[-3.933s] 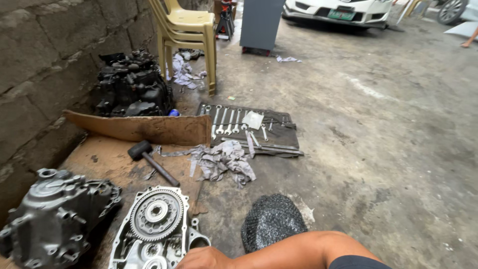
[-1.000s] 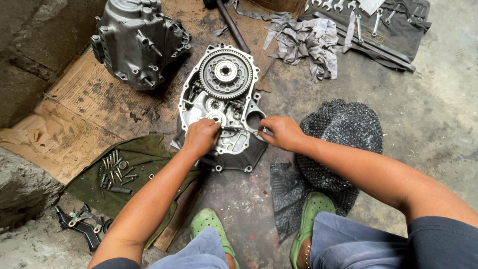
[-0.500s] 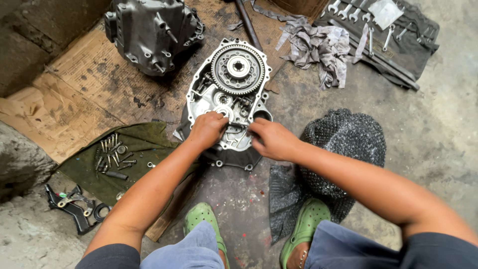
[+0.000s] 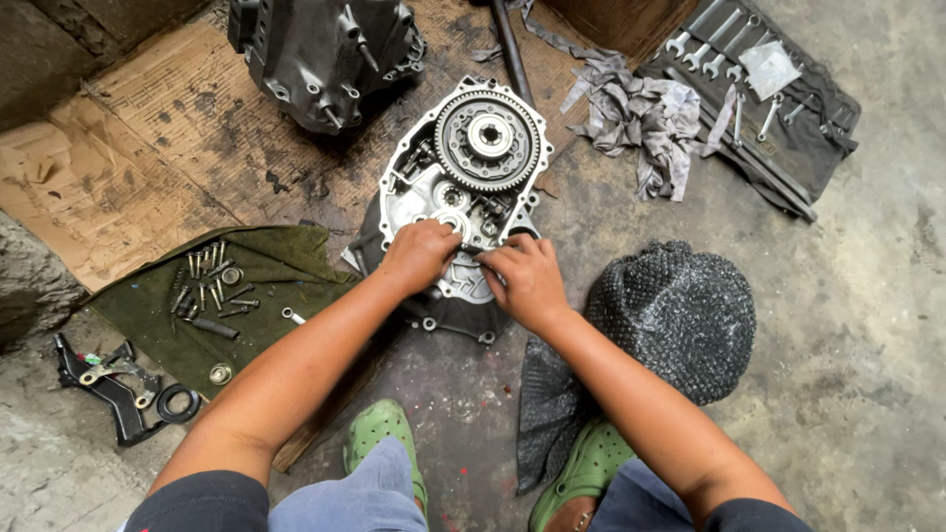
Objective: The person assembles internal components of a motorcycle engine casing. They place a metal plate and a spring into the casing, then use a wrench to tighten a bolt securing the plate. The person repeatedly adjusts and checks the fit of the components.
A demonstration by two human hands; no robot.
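An open metal gearbox case half [image 4: 404,182] lies flat on the ground in front of me, with a large toothed gear [image 4: 490,138] in its far end and smaller gears below it. My left hand [image 4: 419,254] rests on the near part of the case, fingers curled over a small gear. My right hand [image 4: 524,279] presses down beside it, fingers bent onto the case's near edge. Whether either hand pinches a small part is hidden by the fingers.
A second dark gearbox housing [image 4: 325,49] stands on cardboard [image 4: 148,148] at the far left. A green cloth [image 4: 266,286] carries several bolts and washers. A black bracket [image 4: 108,384] lies near left. Rags [image 4: 641,118] and a wrench roll [image 4: 769,108] lie far right, a dark mesh bundle [image 4: 680,315] near right.
Since one second ago my view has shifted closer over the case. Both hands have drawn together on the near part of the case; the right hand moved left.
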